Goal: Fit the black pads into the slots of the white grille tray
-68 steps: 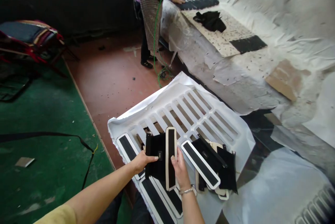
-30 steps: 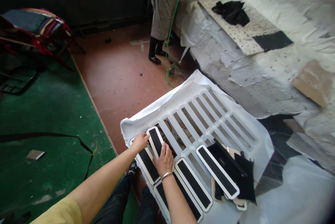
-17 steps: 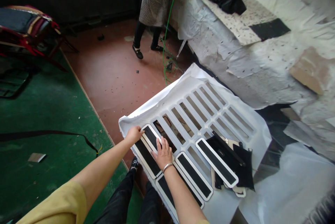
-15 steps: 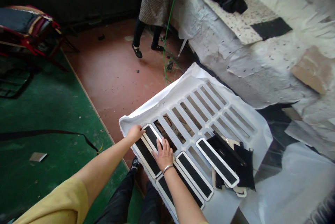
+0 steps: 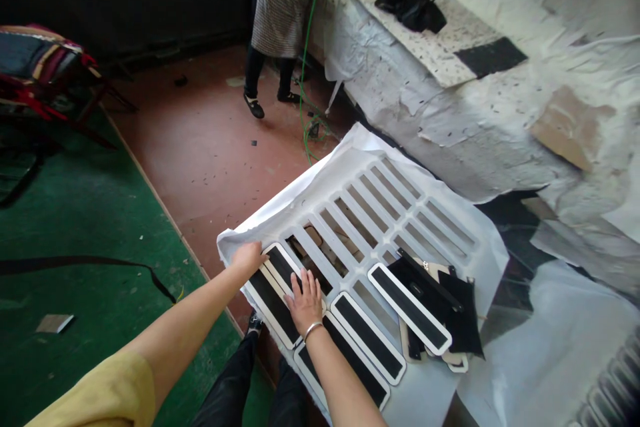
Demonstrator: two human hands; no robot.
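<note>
The left hand lies flat, fingers together, on the far end of a black strip with a pale border, at the near-left corner of the white slotted board. The right hand presses palm down, fingers spread, on the near end of the same strip; neither hand grips anything. The strip sits in a slot of the board, just beside a second bordered strip lying at the board's left edge.

Right of the right hand, two more strips fill slots in the board's near row, and another strip lies slantwise across the board. Under its far end rests a heap of black pieces at the board's right corner. The far rows of slots stand open.

Beyond the board's right side runs a long bench draped in white sheeting, with black cloth and a brown card on it. At the bench's far end a person in a checked apron stands on the red floor, a green hose hanging beside them. Left of the board lies green matting.
</note>
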